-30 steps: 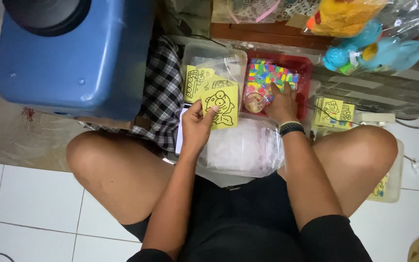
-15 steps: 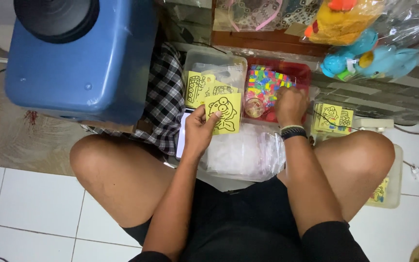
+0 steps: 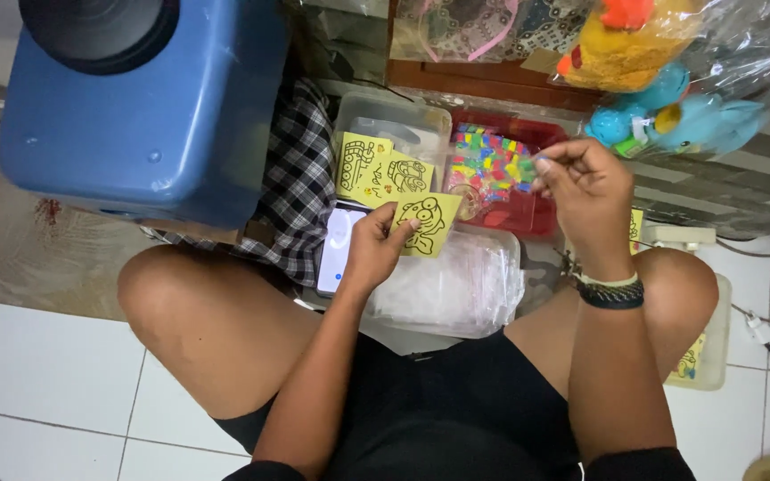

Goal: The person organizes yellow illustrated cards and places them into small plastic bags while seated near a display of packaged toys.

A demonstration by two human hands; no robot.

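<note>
Head view: left hand (image 3: 374,249) on yellow card (image 3: 427,224), right hand (image 3: 581,191) above red tray (image 3: 528,214).

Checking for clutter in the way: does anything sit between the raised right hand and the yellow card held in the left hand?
Nothing visible does: only open air above the red tray separates the right hand from the yellow card in the left hand.

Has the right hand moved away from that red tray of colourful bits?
Yes. The right hand has lifted off the red tray and now sits beside its right edge, pinching something small.
</note>
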